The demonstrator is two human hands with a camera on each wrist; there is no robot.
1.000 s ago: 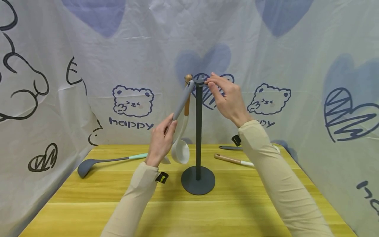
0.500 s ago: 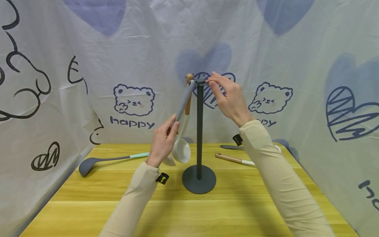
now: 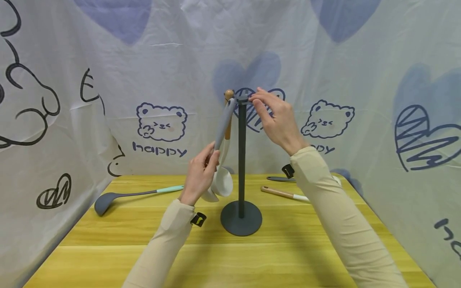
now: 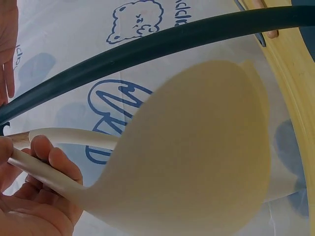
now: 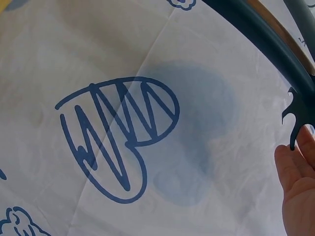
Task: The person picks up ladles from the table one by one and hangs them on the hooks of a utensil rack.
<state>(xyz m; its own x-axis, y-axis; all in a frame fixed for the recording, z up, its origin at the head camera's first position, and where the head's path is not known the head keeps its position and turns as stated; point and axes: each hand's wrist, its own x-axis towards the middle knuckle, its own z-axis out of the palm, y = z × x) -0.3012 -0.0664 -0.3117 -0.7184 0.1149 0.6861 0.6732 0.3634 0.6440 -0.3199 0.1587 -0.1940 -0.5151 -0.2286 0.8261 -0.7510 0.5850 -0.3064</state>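
My left hand [image 3: 199,176] grips the grey handle [image 3: 225,122] of a kitchen utensil, whose broad rounded pale head [image 4: 197,157] fills much of the left wrist view. The handle's top end is beside the hooks of a dark utensil stand [image 3: 242,160]; whether a hook passes through its hole cannot be made out. A white ladle [image 3: 222,183] with a wooden handle hangs on the stand, just behind the held utensil. At the top of the stand, my right hand [image 3: 277,120] pinches a hook [image 5: 295,115] between thumb and fingertips.
A dark ladle [image 3: 104,203] with a mint handle lies on the wooden table [image 3: 230,264] at left. Right of the stand are a wood-and-white handle [image 3: 282,193] and a grey handle [image 3: 281,179], partly behind the right forearm. A printed curtain [image 3: 201,48] encloses the back and sides.
My left hand has shifted slightly right, bringing the grey handle more upright and the pale head closer to the hanging ladle. The right hand keeps its place at the hook.
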